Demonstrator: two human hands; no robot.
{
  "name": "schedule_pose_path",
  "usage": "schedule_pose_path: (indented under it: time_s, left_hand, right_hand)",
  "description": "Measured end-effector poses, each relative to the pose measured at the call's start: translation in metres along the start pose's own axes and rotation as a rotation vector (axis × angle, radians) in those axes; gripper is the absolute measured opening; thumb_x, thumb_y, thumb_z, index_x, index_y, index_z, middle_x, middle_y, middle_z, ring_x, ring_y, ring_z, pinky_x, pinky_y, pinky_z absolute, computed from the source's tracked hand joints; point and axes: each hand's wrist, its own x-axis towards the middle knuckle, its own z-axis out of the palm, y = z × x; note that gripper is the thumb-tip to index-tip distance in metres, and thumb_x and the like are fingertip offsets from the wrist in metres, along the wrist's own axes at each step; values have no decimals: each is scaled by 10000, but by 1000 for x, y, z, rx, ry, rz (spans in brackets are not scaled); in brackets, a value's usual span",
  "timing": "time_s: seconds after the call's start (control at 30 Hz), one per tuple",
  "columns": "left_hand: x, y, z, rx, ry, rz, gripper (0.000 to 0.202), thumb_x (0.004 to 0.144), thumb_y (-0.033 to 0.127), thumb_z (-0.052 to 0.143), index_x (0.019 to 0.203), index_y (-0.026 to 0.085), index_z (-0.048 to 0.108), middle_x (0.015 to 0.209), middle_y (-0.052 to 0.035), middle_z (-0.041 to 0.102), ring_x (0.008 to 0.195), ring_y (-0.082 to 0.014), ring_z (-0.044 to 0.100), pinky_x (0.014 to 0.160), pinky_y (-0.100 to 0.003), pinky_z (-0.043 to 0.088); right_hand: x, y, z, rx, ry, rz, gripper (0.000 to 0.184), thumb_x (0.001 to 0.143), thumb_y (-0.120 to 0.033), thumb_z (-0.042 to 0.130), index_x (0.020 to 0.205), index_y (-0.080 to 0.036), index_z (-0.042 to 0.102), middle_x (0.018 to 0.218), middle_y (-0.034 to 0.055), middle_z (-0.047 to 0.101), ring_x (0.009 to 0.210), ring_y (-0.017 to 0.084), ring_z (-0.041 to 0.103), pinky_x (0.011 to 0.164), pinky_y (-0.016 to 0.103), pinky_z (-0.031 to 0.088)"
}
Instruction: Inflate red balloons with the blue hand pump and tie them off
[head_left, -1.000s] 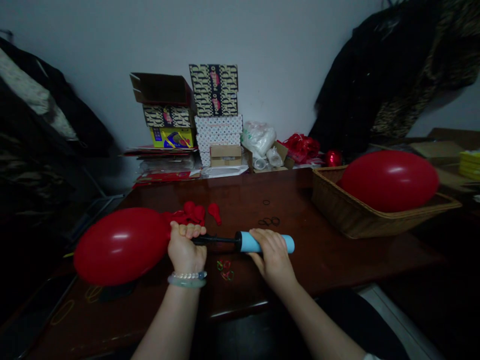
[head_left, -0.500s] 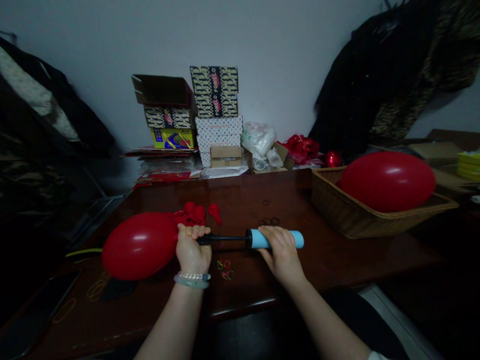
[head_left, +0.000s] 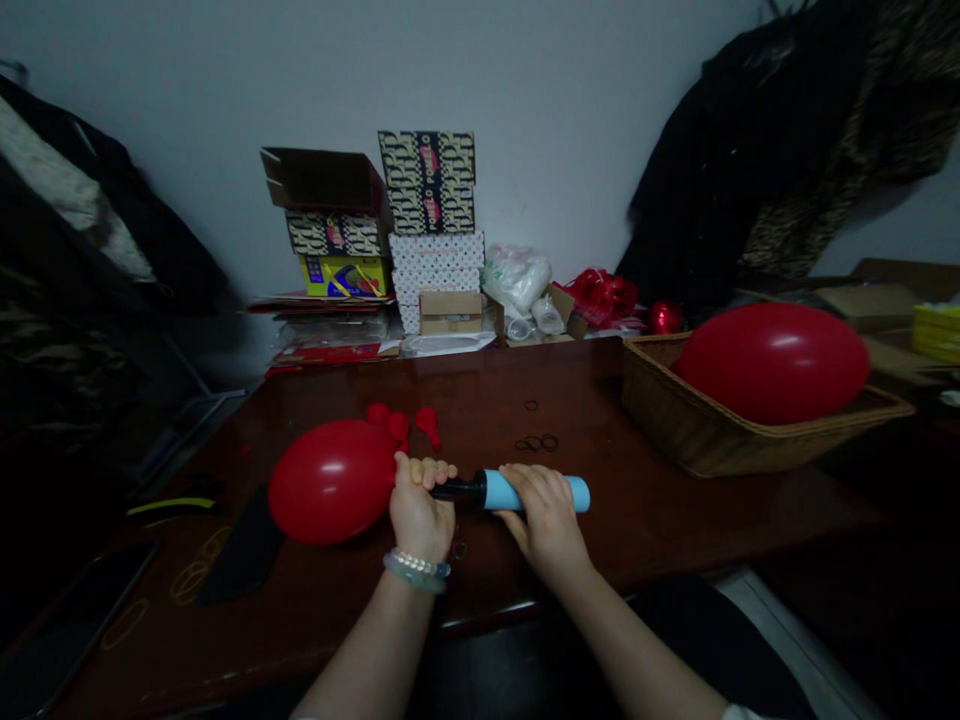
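My left hand, with bracelets at the wrist, is closed around the black nozzle end of a hand balloon pump and the neck of a red balloon. That balloon is partly inflated and sticks out to the left of the fist. My right hand wraps round the light blue barrel of the balloon pump. Only a short black stretch of the pump shows between my hands. Just beyond the balloon lie several flat red balloons. Small coloured rubber bands are partly covered by my left hand.
A wicker basket on the right holds a large inflated red balloon. Black bands lie mid-table. At left are yellow rubber bands, a dark flat pad and a phone. Boxes stand along the wall.
My left hand has moved right, toward the right hand, and the pump's black rod has slid into the blue barrel. The balloon moved right with it, uncovering more of the dark pad.
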Motion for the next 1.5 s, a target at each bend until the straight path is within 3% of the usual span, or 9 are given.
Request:
schedule_pose_path:
  time_s: [0.2,0.37,0.47,0.77,1.2,1.5]
  left_hand:
    - [17,26,-1,-4,94,76,441,948,310,441,560,195,265,447,64,288,415,-87,326,486,-243,341]
    - [31,53,-4,-44,146,101,419,964,247,375,566,195,257,424,69,290,387,-83,322,472,-237,331]
    - [35,59,-7,-55,162,110,410,967,226,350,568,196,260,416,69,291,380,-83,322,472,-239,334]
    - [27,41,-11,-60,144,88,409,976,252,359,577,194,286,438,68,309,408,-84,347,506,-246,358]
    - [4,-1,-7,15,62,-7,445,937,348,477,563,192,293,475,64,298,449,-87,355,554,-258,390]
    - [7,7,-3,41,75,24,453,922,383,496,565,194,292,472,63,299,438,-92,361,527,-253,379]
  right_hand:
    - [6,2,3,16,-60,-22,467,863,-301,616,1295,-189,476,1204,104,608,1107,260,534,971,460,410]
    - [11,16,-7,-11,-83,-7,456,859,-297,616,1289,-213,491,1197,99,612,1113,263,545,973,476,428]
    - [11,25,-12,-31,-87,0,459,855,-298,619,1289,-220,491,1208,93,608,1130,263,538,991,488,417]
    - [5,31,-12,-54,-81,-12,450,850,-316,621,1268,-193,509,1208,99,610,1127,264,531,1018,492,390]
    - [-2,4,3,-37,-82,1,420,858,-306,602,1255,-192,530,1160,89,635,1079,245,547,1037,486,360]
    - [0,5,6,-13,-107,-29,450,871,-360,586,1287,-214,497,1170,90,637,1094,245,564,1083,535,270]
